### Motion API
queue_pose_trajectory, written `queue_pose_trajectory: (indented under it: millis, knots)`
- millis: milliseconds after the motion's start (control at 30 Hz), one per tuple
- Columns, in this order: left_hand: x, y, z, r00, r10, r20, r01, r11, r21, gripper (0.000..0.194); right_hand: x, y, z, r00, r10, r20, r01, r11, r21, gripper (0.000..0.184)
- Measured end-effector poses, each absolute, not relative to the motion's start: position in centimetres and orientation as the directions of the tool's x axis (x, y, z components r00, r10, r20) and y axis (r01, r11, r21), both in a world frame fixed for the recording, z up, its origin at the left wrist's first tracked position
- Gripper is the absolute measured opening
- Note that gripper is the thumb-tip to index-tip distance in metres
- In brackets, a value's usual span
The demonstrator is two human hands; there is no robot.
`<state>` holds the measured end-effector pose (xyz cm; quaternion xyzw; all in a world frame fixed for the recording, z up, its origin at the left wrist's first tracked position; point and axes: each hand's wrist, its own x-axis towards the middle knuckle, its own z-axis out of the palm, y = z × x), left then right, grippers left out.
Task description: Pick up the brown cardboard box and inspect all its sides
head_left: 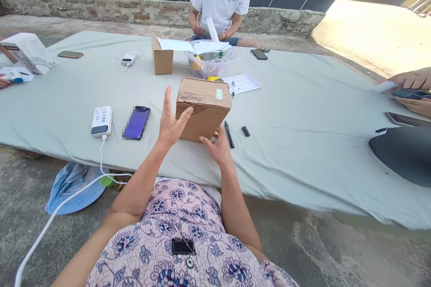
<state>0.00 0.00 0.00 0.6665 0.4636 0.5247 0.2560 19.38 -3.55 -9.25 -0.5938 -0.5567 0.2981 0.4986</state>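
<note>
A closed brown cardboard box [203,108] stands on the grey-green cloth [286,112] right in front of me. My left hand [170,122] is raised beside the box's left face, fingers spread and open, thumb close to the box's edge. My right hand [218,145] is lower, at the box's near right corner, palm up with fingers apart; its fingertips sit next to or just touching the box base. Neither hand holds anything.
A phone [136,122] and a white power bank [101,121] with a cable lie left of the box; a black pen [229,134] and its cap [246,131] lie right. Farther back are a smaller box [162,58], a plastic bowl [211,60] and papers [241,83]. A person sits across; other hands are at both edges.
</note>
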Motion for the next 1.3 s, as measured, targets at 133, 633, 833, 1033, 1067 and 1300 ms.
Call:
queue_pose_trajectory:
  millis: [133, 633, 833, 1033, 1067, 1300]
  knots:
    - [0.9, -0.5, -0.3, 0.053, 0.869, 0.492, 0.384, -0.473, 0.793, 0.090, 19.4, -4.3, -7.2, 0.273, 0.929, 0.251, 0.368, 0.141, -0.919, 0.099]
    - [0.1, -3.7, 1.7, -0.086, 0.907, 0.412, 0.476, -0.326, 0.817, 0.031, 17.2, -5.0, 0.9, 0.375, 0.696, 0.612, 0.478, 0.420, -0.771, 0.045]
    - [-1.6, -2.7, 1.1, -0.081, 0.922, 0.379, 0.539, -0.279, 0.795, 0.044, 15.8, -5.1, 2.4, 0.205, 0.655, 0.727, 0.612, 0.494, -0.617, 0.032]
    - [-2.7, -2.1, 1.2, 0.208, 0.828, 0.520, 0.475, -0.551, 0.687, 0.083, 14.1, -5.1, 2.2, 0.060, 0.673, 0.737, 0.647, 0.536, -0.542, 0.031]
    - [-2.7, -2.1, 1.3, 0.247, 0.821, 0.515, 0.468, -0.567, 0.678, 0.085, 14.0, -5.2, 2.1, 0.043, 0.679, 0.733, 0.650, 0.538, -0.537, 0.032]
    - [-2.0, -2.5, 1.4, 0.231, 0.797, 0.558, 0.498, -0.589, 0.636, 0.079, 14.4, -5.6, 1.5, -0.006, 0.698, 0.716, 0.612, 0.569, -0.549, 0.034]
